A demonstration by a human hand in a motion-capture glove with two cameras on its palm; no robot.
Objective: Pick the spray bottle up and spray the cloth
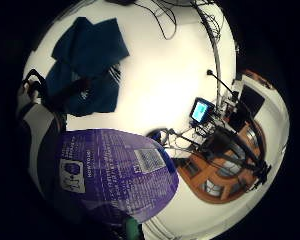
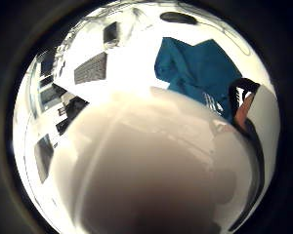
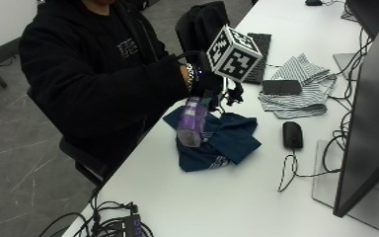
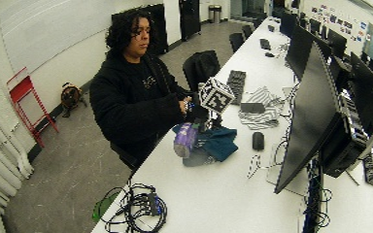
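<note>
The purple spray bottle [image 3: 191, 122] was held up by the gloved right hand [image 3: 206, 85], fingers curled round its top, body hanging tilted above the blue cloth [image 3: 223, 139] on the white worktop [image 3: 242, 197]. Nozzle direction could not be told, so a trigger pull was judged likely to miss the cloth and wet the worktop or the mouse [image 3: 292, 134] nearby. With the bottle gripped only at the top, a slip was also judged possible.
</note>
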